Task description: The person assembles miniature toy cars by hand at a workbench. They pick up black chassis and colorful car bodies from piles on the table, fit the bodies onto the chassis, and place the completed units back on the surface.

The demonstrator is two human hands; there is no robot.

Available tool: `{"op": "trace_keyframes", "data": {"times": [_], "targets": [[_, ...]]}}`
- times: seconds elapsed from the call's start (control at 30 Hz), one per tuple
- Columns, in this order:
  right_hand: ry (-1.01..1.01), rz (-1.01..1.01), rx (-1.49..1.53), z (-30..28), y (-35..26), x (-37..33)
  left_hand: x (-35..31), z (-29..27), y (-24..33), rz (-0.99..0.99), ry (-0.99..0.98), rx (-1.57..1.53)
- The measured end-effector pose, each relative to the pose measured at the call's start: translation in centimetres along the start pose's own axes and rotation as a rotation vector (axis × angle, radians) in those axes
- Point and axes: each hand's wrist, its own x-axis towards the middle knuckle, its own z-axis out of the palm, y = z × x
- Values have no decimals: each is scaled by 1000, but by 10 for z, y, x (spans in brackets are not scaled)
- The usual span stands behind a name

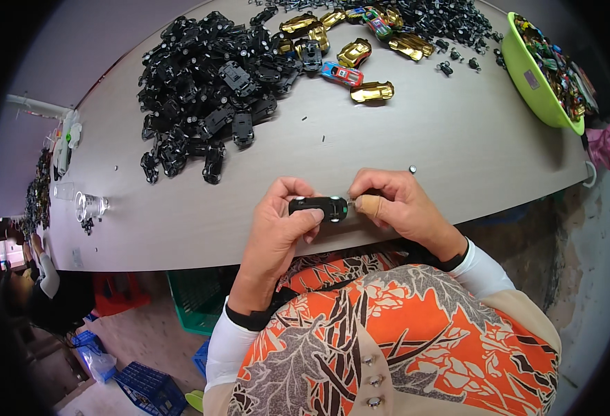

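My left hand [275,220] is closed around a black toy car base [332,205], held level above the table's near edge with my thumb pressed on its upper face. Pale wheels show at the base's right end. Just to the right, my right hand [407,208] is pinched, a tan bandage round its thumb. A tiny thin piece seems to sit between its fingertips, close against the base's end, too small to name. A small loose wheel [412,169] lies on the table beyond my right hand.
Black toy car bases [204,90] form a big heap at the far left. Gold car shells [372,92] and a red-and-blue one [341,73] lie beside it. Wheel sets [450,24] are piled behind. A lime bowl [531,82] stands right, a clear cup [91,206] left. Another person [52,291] sits far left.
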Motion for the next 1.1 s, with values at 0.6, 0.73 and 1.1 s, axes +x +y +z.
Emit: {"op": "trace_keyframes", "data": {"times": [0.6,0.73,1.1], "targets": [[-153,-123,-27,0,-11,6,-15,10,-4,-14,-102,128],[-214,-52,-1,1,-10,5,-16,11,-2,-44,-143,257],[-70,27,-362,23,0,0,-26,9,-13,-83,-116,501]]}}
